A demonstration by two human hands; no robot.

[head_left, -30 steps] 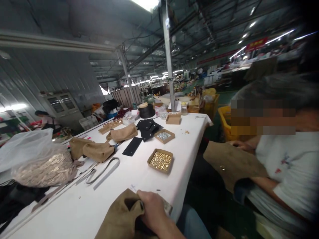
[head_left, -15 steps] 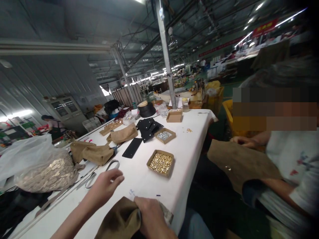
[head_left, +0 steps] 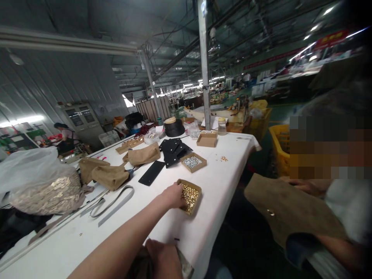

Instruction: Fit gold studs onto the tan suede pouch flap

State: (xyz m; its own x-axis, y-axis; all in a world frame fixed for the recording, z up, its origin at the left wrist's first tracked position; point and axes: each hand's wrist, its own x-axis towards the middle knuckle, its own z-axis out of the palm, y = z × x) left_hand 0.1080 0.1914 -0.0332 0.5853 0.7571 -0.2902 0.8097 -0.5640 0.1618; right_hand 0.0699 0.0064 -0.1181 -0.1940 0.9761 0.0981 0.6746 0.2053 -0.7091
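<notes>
My left hand [head_left: 175, 195] reaches over the white table into a small cardboard box [head_left: 189, 212] of gold-coloured metal fittings [head_left: 191, 197]. Its fingers are bunched downward at the box's left side; their tips are hidden among the fittings. At the bottom edge, my right hand [head_left: 165, 257] is closed on a brown cloth piece [head_left: 141, 265], which lies partly behind my left forearm. Just beyond the gold fittings stands another box [head_left: 193, 162] with silver-coloured fittings.
Black punched pieces [head_left: 174, 149] and brown cloth pouches [head_left: 110, 176] lie farther back. A grey strap [head_left: 116, 201] and a plastic bag of pale pieces [head_left: 49, 193] are on the left. At right, a co-worker holds a brown cloth piece [head_left: 290, 209] beside the table edge.
My left hand has moved right and forward from above the table into the box of gold fittings. My right hand still grips the brown cloth. The view has shifted slightly.
</notes>
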